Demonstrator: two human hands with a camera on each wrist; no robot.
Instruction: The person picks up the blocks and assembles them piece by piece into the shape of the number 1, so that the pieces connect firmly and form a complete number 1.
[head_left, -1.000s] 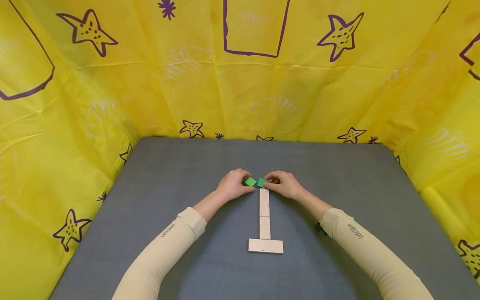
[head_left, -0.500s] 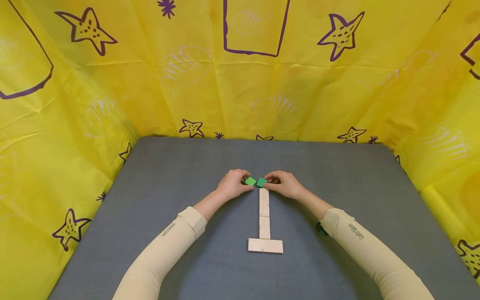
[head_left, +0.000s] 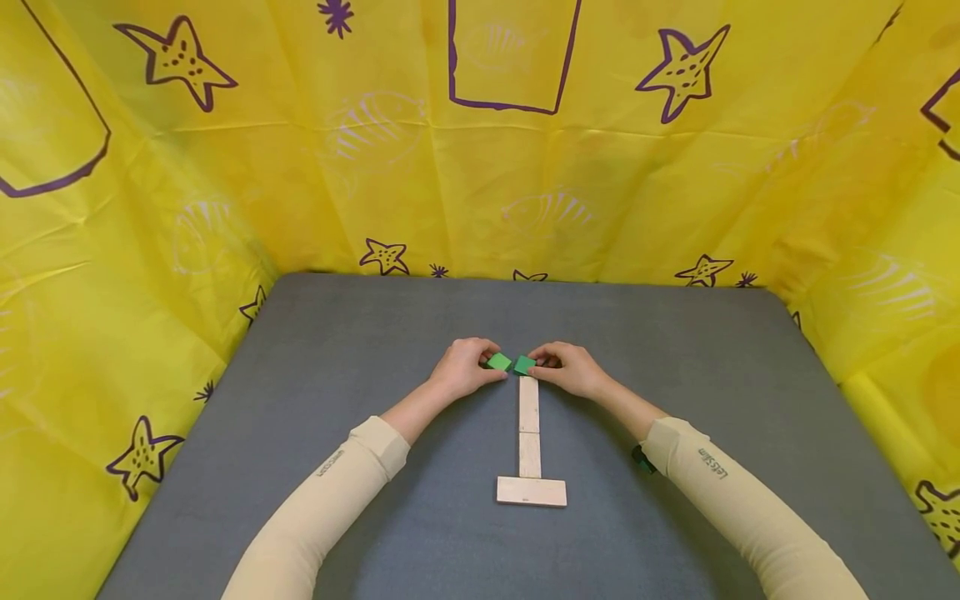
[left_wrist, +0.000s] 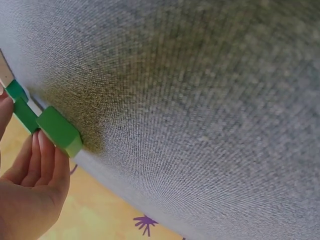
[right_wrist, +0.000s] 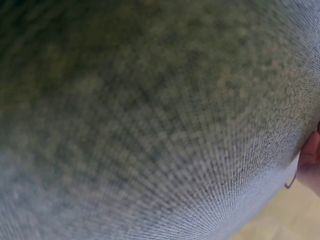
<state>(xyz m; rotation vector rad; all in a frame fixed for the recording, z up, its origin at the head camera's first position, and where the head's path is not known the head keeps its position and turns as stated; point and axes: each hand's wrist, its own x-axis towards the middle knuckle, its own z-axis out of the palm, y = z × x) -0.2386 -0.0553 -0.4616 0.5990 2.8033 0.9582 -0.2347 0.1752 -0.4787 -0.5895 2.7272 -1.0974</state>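
Observation:
My left hand point(head_left: 465, 367) holds a light green block point(head_left: 498, 362) by its fingers, left of the top of a column of wooden planks. Opposite it, my right hand point(head_left: 570, 368) pinches a darker green block point(head_left: 524, 365) at the far end of the upper plank point(head_left: 528, 404). A narrow gap separates the two blocks. In the left wrist view the light green block point(left_wrist: 60, 131) sits at the left hand's fingertips point(left_wrist: 47, 145), beside darker green surfaces point(left_wrist: 25, 115). The right wrist view catches only part of the right hand point(right_wrist: 310, 165); its block is hidden there.
Below the upper plank lies a second plank point(head_left: 529, 455), end to end with it. A crosswise plank point(head_left: 531, 492) touches its near end. All lie on a grey cloth-covered table point(head_left: 360, 317), enclosed by yellow printed curtains point(head_left: 420, 183).
My left hand has shifted very slightly left with the light green block, widening the gap a little. The right hand and the planks stay put.

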